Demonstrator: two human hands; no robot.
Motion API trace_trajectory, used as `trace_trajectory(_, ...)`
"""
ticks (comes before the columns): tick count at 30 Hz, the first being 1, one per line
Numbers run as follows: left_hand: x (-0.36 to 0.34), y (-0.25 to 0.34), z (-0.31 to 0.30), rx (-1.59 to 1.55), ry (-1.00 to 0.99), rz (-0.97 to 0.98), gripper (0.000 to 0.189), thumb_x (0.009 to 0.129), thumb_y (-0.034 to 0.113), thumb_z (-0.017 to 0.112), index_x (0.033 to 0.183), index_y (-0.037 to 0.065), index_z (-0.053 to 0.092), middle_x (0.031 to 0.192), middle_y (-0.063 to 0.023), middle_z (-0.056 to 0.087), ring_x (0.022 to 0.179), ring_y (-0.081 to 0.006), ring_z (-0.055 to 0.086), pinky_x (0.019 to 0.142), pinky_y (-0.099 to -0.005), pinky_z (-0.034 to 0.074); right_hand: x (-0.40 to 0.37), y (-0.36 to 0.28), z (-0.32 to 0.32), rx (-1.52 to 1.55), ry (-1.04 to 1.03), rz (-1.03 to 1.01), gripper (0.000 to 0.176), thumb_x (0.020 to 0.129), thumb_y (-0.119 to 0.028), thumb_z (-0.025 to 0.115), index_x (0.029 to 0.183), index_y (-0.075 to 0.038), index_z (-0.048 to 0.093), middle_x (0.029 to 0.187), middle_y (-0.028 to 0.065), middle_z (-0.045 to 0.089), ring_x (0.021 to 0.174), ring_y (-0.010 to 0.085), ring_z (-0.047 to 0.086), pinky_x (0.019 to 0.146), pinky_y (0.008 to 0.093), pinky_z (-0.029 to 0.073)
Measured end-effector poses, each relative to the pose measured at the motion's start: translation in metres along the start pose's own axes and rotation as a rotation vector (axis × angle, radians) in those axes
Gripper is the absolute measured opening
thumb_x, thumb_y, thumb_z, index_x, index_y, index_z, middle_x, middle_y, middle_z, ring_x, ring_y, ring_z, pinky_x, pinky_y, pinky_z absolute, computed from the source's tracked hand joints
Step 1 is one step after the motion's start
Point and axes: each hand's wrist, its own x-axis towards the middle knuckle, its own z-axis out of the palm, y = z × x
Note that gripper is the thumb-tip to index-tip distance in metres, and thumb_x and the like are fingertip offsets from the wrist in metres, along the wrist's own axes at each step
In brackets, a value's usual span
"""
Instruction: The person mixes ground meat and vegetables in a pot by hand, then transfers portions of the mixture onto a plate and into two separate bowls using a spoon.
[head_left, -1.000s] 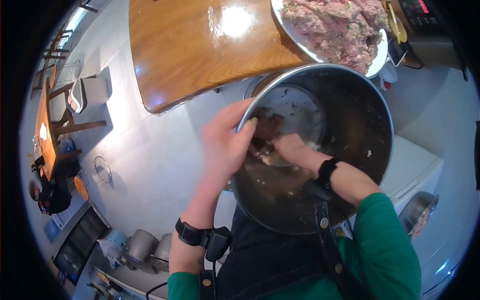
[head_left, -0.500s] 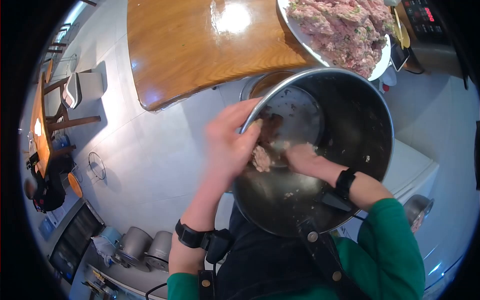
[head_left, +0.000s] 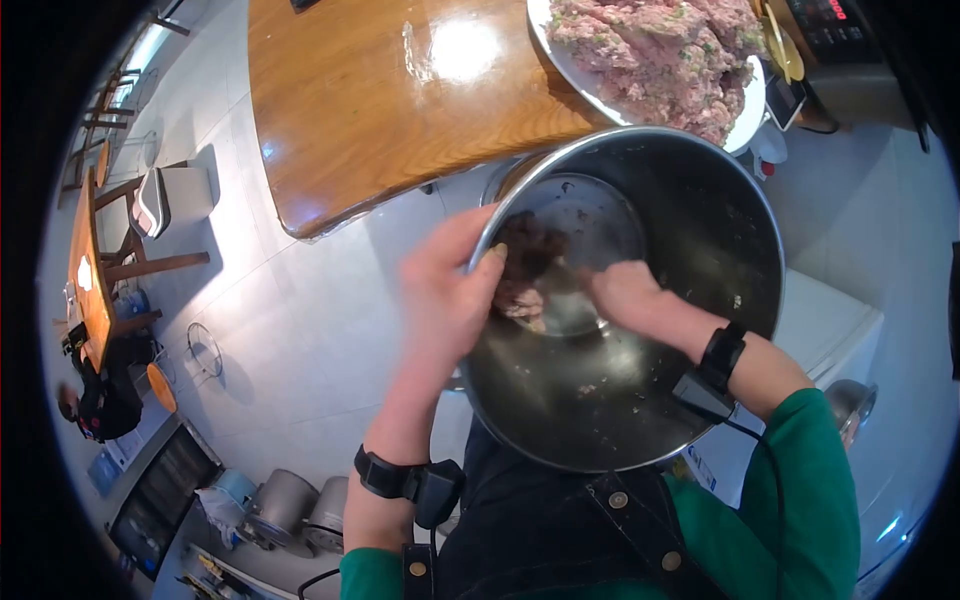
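A deep metal pot (head_left: 690,400) tilts towards me, its open mouth facing up at my body. My left hand (head_left: 448,290) grips its left rim, the thumb over the edge and the fingers outside. Inside the pot, my right hand (head_left: 632,294) is curled near the bottom; its fingertips are blurred, and anything in them is hidden. A lump of minced meat (head_left: 522,302) lies on the inner left wall, partly in shadow, just below my left thumb. Small meat scraps stick to the wall and bottom.
Beyond the pot, a white dish (head_left: 590,92) heaped with minced meat (head_left: 665,55) stands on a wooden table (head_left: 400,130). A device with a red display (head_left: 835,10) is at the far right. A metal bowl (head_left: 852,405) sits right; large pots (head_left: 285,505) stand lower left. A person (head_left: 105,390) is at far left.
My right hand has shifted slightly right and up inside the pot. The meat lump at the left wall looks lower and more shaded. My left hand keeps hold of the rim.
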Motion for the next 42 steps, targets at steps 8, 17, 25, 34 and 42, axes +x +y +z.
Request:
trace_trajectory(8, -0.002, 0.010, -0.005, 0.172, -0.019, 0.074, 0.027, 0.074, 0.003, 0.054, 0.100, -0.002, 0.060, 0.097, -0.0136, 0.062, 0.092, -0.0201, 0.059, 0.084, -0.0285, 0.043, 0.049, -0.015, 0.049, 0.024, 0.179, -0.087, 0.019, 0.078, -0.012, 0.046, 0.091, -0.007, 0.058, 0.072, 0.0142, 0.063, 0.071, 0.0301, 0.063, 0.059, 0.0401, 0.049)
trace_trajectory(17, -0.003, 0.005, 0.000, 0.141, 0.027, 0.068, 0.028, 0.076, 0.011, 0.057, 0.101, 0.001, 0.060, 0.096, -0.0144, 0.062, 0.089, -0.0235, 0.060, 0.082, -0.0301, 0.044, 0.095, -0.026, 0.073, -0.092, 0.147, -0.064, 0.013, 0.068, -0.014, 0.055, 0.070, -0.008, 0.066, 0.072, 0.0114, 0.064, 0.070, 0.0262, 0.063, 0.060, 0.0372, 0.050)
trace_trajectory(25, -0.007, 0.012, -0.001, 0.152, 0.025, 0.075, 0.028, 0.076, 0.013, 0.058, 0.100, 0.001, 0.060, 0.095, -0.0142, 0.062, 0.090, -0.0247, 0.060, 0.081, -0.0305, 0.044, 0.018, 0.073, 0.043, 0.004, 0.042, 0.184, 0.021, 0.076, -0.021, 0.052, 0.092, -0.014, 0.064, 0.072, 0.0131, 0.063, 0.075, 0.0298, 0.062, 0.064, 0.0409, 0.049)
trace_trajectory(34, -0.008, 0.007, -0.001, 0.176, 0.028, 0.015, 0.028, 0.073, 0.008, 0.059, 0.100, -0.001, 0.061, 0.096, -0.0109, 0.063, 0.089, -0.0182, 0.059, 0.083, -0.0281, 0.043, 0.071, -0.004, 0.104, 0.401, 0.030, 0.131, 0.023, 0.082, -0.026, 0.047, 0.089, -0.010, 0.063, 0.083, 0.0177, 0.062, 0.081, 0.0367, 0.058, 0.072, 0.0445, 0.046)
trace_trajectory(42, -0.009, 0.012, -0.001, 0.243, -0.005, -0.093, 0.032, 0.072, 0.005, 0.054, 0.104, 0.001, 0.060, 0.102, -0.0136, 0.061, 0.097, -0.0251, 0.057, 0.086, -0.0325, 0.041, 0.062, -0.013, 0.101, 0.666, 0.107, 0.181, 0.026, 0.082, -0.030, 0.049, 0.091, -0.009, 0.062, 0.082, 0.0177, 0.062, 0.083, 0.0349, 0.058, 0.073, 0.0437, 0.045)
